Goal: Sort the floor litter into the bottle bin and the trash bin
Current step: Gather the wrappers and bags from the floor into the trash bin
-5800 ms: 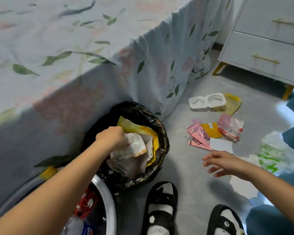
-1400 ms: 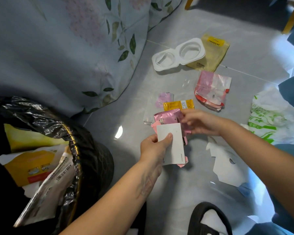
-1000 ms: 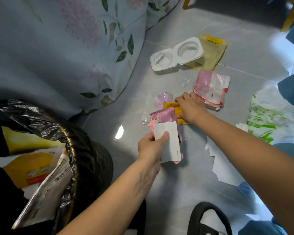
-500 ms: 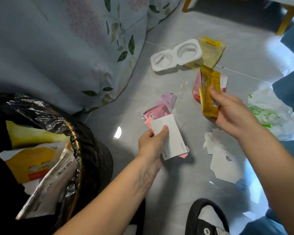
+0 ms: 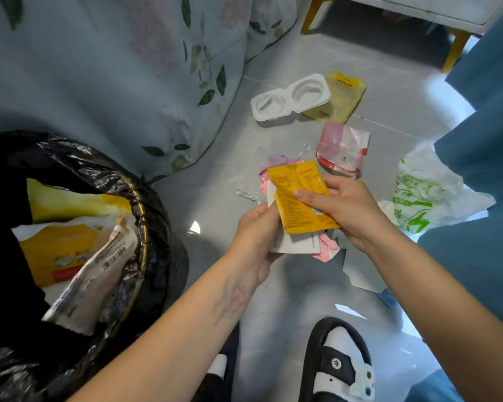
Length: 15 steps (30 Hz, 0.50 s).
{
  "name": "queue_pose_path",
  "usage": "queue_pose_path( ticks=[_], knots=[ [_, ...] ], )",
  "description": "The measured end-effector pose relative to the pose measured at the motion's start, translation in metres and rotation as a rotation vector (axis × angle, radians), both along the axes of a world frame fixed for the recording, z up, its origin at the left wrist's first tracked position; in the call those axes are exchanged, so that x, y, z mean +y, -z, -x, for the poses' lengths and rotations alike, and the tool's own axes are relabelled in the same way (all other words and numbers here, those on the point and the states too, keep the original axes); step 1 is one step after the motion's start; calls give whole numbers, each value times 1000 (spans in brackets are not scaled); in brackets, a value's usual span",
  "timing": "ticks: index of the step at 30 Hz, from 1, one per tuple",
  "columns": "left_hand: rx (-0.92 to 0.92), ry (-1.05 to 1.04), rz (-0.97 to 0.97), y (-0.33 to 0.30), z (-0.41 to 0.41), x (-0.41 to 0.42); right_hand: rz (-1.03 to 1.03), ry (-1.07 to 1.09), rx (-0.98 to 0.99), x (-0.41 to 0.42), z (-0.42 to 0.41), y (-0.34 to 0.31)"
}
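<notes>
My left hand [image 5: 254, 236] grips a stack of flat litter above the floor: a white card [image 5: 298, 245] with pink wrappers [image 5: 327, 252] under it. My right hand [image 5: 343, 206] presses a yellow sachet [image 5: 298, 195] onto the top of that stack, thumb across it. The trash bin [image 5: 154, 227], lined with a black bag, stands at the left and holds yellow and white packaging. On the floor beyond lie a white plastic two-cup tray [image 5: 291, 100], a yellow pouch [image 5: 341, 97], a pink and red wrapper [image 5: 341, 147] and a clear wrapper [image 5: 249, 188].
A floral bedsheet [image 5: 128, 76] hangs down behind the bin. A white bag with green print [image 5: 427, 190] and torn white paper [image 5: 360, 274] lie at the right beside blue fabric [image 5: 485, 169]. My sandalled feet [image 5: 336, 364] are at the bottom. A cabinet's yellow legs [image 5: 455, 52] stand at the back.
My right hand lifted the yellow sachet off the floor and brought it left onto the stack held in my left hand. The left hand kept its grip on the card and wrappers.
</notes>
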State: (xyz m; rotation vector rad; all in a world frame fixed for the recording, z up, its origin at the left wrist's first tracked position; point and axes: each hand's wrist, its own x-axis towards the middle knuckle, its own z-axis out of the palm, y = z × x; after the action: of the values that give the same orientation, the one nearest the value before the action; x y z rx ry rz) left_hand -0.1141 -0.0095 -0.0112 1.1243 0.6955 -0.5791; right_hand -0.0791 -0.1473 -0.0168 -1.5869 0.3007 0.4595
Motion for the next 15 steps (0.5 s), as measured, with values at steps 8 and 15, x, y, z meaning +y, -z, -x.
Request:
queue_pose_path(
  ticks=[8, 15],
  knots=[
    [-272, 67, -298, -48, 36, 31, 0, -62, -90, 31, 26, -39],
    [-538, 76, -560, -140, 55, 113, -134, -356, 162, 63, 38, -97]
  ],
)
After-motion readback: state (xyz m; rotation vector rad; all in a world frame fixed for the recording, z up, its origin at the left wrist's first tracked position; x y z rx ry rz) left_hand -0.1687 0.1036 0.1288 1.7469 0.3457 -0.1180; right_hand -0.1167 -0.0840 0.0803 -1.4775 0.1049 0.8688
